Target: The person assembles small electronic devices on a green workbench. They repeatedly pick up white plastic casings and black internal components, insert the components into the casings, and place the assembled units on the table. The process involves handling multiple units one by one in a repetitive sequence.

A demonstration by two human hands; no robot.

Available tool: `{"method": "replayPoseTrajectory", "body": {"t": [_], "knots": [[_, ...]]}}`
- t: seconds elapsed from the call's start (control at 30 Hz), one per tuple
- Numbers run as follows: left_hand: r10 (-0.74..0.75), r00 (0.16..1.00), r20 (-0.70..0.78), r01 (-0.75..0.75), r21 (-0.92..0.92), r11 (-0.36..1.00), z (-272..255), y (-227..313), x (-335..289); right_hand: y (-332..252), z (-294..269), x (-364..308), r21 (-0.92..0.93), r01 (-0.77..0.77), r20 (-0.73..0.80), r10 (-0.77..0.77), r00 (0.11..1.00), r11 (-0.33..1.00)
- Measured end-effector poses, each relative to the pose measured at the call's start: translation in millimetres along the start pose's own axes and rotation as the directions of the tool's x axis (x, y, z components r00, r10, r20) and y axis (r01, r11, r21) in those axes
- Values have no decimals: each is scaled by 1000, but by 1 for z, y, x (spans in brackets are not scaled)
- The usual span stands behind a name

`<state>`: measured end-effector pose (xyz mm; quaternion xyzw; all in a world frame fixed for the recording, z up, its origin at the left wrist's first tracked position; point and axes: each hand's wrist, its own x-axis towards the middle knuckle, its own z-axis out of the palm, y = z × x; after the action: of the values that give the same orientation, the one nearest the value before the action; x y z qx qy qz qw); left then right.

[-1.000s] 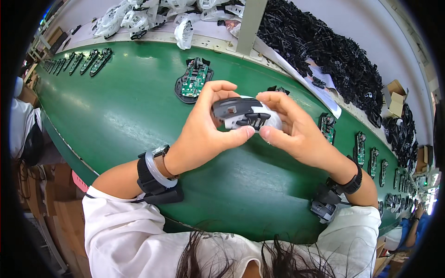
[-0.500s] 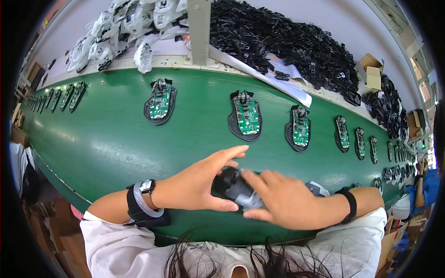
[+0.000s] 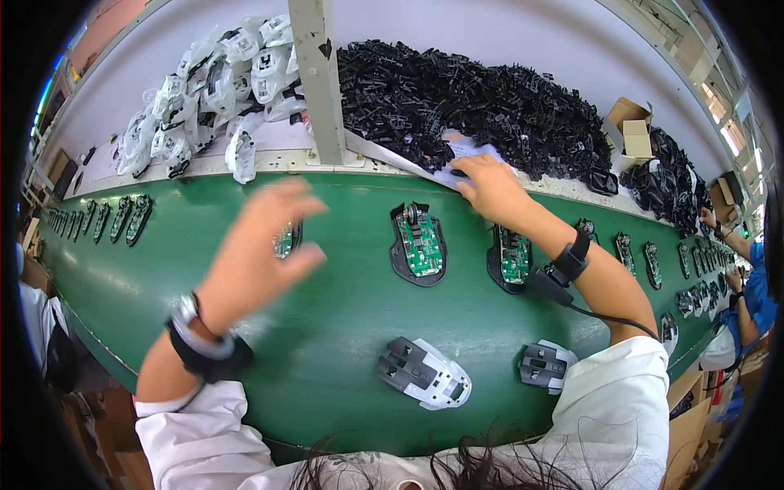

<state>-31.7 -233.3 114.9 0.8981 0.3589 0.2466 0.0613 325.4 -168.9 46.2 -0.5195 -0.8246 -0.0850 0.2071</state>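
My left hand (image 3: 265,249), smeared by motion, is raised over a mouse base with a green circuit board (image 3: 283,241) and partly hides it. Its fingers and thumb are apart, with nothing seen between them. At the foot of the heap of small black plastic parts (image 3: 482,98), my right hand (image 3: 494,189) has its fingertips bent round a small black part (image 3: 459,172). White paper lies under that hand. A grey-and-white mouse top shell (image 3: 425,374) lies on the green work surface (image 3: 327,343) close to me, touched by neither hand.
Another shell (image 3: 545,365) rests by my right sleeve. More bases with boards (image 3: 421,245) stand in a row across the surface. White plastic bags of parts (image 3: 233,77) are heaped behind a metal post (image 3: 314,82). A co-worker's arm (image 3: 745,310) shows at far right.
Both hands have left the mouse shell, which now lies on the work surface. My left hand moved left and away from me; my right hand reached to the black parts. The view has tilted.
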Motion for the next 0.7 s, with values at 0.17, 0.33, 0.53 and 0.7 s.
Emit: {"method": "replayPoseTrajectory", "body": {"t": [0.17,0.33,0.53,0.7], "knots": [[-114,893,-436,290,363,885,-3,-178,26,68,-9,28,-203,-373,-324,297,898,905],[-317,916,-245,359,149,921,25,-199,30,115,-2,17,-205,-483,-201,446,872,851],[-374,819,-436,392,-53,918,0,-189,13,124,-10,17,-9,-543,-38,542,839,840],[-641,756,-134,377,-712,592,-10,-104,-12,129,-20,4,11,-527,-153,522,839,850]]}}
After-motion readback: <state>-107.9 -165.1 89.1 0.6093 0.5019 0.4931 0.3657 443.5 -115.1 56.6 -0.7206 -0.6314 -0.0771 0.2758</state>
